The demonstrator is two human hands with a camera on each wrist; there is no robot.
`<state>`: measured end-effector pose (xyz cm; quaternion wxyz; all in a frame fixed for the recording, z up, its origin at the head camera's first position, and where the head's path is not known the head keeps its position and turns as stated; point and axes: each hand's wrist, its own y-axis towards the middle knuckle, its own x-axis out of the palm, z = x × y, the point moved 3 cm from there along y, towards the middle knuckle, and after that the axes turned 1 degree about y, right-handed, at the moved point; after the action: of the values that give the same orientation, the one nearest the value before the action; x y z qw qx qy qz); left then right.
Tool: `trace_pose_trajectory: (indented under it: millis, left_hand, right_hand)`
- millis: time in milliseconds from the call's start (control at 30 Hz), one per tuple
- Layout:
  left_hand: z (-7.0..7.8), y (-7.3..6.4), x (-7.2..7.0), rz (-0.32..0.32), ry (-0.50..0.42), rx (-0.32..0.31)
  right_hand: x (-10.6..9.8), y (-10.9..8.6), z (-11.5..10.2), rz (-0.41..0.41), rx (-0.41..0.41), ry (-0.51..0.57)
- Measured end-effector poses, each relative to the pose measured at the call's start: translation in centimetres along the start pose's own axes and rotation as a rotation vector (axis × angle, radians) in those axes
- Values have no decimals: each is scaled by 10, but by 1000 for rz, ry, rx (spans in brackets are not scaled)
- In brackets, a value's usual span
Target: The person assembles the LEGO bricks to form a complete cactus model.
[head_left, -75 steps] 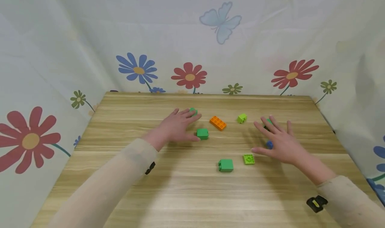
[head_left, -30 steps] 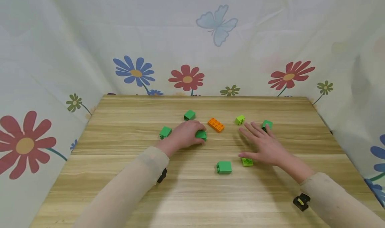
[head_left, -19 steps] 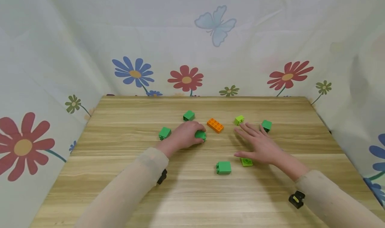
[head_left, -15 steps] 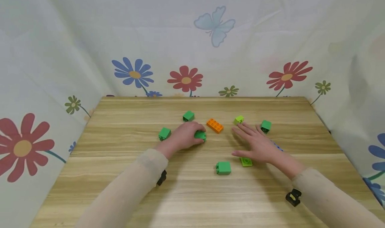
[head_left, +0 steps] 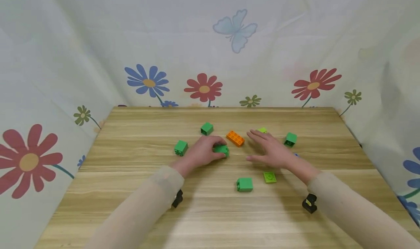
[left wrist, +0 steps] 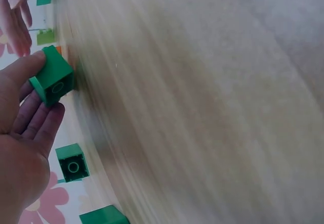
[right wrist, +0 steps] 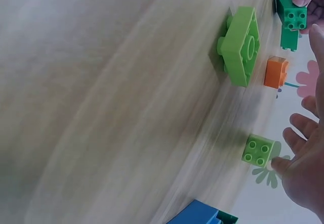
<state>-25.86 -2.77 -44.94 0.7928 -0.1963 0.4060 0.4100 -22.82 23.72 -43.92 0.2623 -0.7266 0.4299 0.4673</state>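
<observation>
My left hand (head_left: 200, 151) pinches a green toy building brick (head_left: 221, 150) between thumb and fingers. The left wrist view shows this brick (left wrist: 56, 76) tilted, its hollow underside partly visible. My right hand (head_left: 270, 151) hovers with fingers extended and holds nothing. It partly hides a lime-green brick (head_left: 263, 130) in the head view. Just left of its fingers lies an orange brick (head_left: 235, 138), studs up. Behind the right wrist, only a bit of a blue brick (head_left: 296, 155) shows; more of this blue brick (right wrist: 195, 215) appears in the right wrist view.
Other green bricks lie on the wooden table (head_left: 131, 212): one at the back (head_left: 206, 128), one left (head_left: 181, 148), one in front (head_left: 244, 184), one right (head_left: 290, 139). A thin lime-green plate (head_left: 270, 177) lies hollow side up. Flowered cloth (head_left: 164, 41) stands behind.
My left hand has closed its fingers on the green brick, which is now slightly tilted. My right hand has moved left from the right-hand bricks toward the orange one, uncovering the lime-green plate.
</observation>
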Motion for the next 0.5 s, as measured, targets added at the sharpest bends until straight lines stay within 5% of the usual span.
trace_pose_trajectory:
  millis: [233,500]
  left_hand:
    - [-4,-1,5,35,-75,1]
    - [-7,-3,8,56,-150,-11]
  right_hand:
    - [5,16,6,-37,49,65]
    - [6,32,2,19,0,52]
